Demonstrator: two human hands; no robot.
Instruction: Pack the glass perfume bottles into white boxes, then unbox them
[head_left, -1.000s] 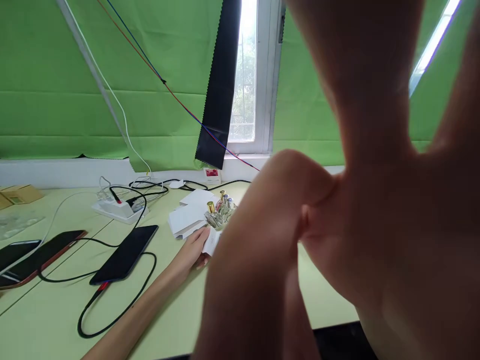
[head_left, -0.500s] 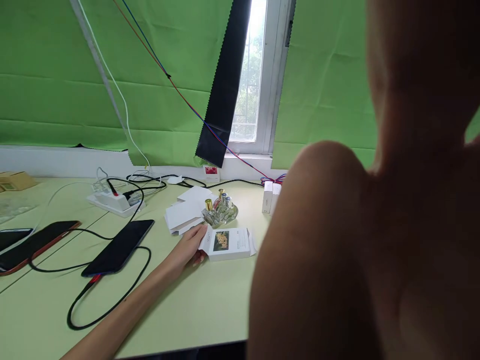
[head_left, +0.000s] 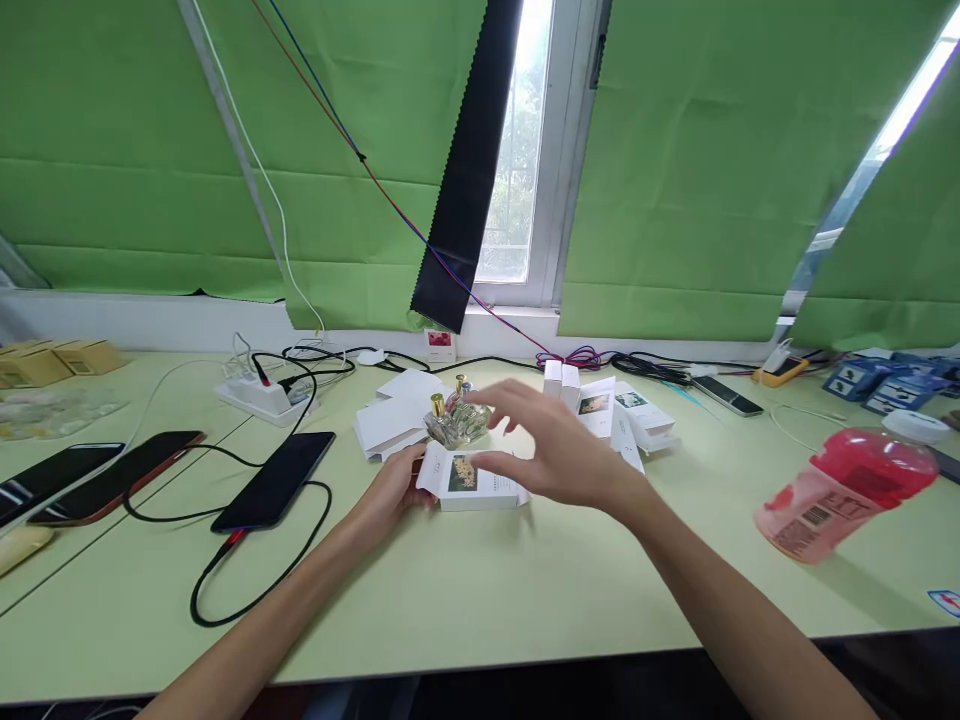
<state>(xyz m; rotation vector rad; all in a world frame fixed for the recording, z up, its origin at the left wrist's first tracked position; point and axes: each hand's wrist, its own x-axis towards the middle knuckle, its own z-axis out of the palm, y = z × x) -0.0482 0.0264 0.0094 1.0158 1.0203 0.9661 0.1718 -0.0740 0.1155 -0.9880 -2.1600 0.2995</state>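
Note:
My left hand (head_left: 394, 490) rests on the pale green table (head_left: 480, 590) with its fingers closed on the left end flap of a small white carton (head_left: 472, 478) that carries a picture of yellow flowers. My right hand (head_left: 551, 450) hovers open just above the carton's right end, fingers spread and reaching toward several small glass perfume bottles (head_left: 454, 420) with gold and silver caps. The bottles stand close behind the carton. A stack of flat white cartons (head_left: 394, 420) lies to their left.
More white cartons (head_left: 626, 415) lie right of the bottles. A tilted pink plastic bottle (head_left: 844, 490) sits at the right. Phones (head_left: 274, 480) on charging cables and a power strip (head_left: 259, 395) occupy the left. Green cloth and a window (head_left: 517, 150) back the table.
My right arm, which filled the view close to the camera, has dropped down and forward to hover over the carton. The view has shifted right, revealing the table's right side.

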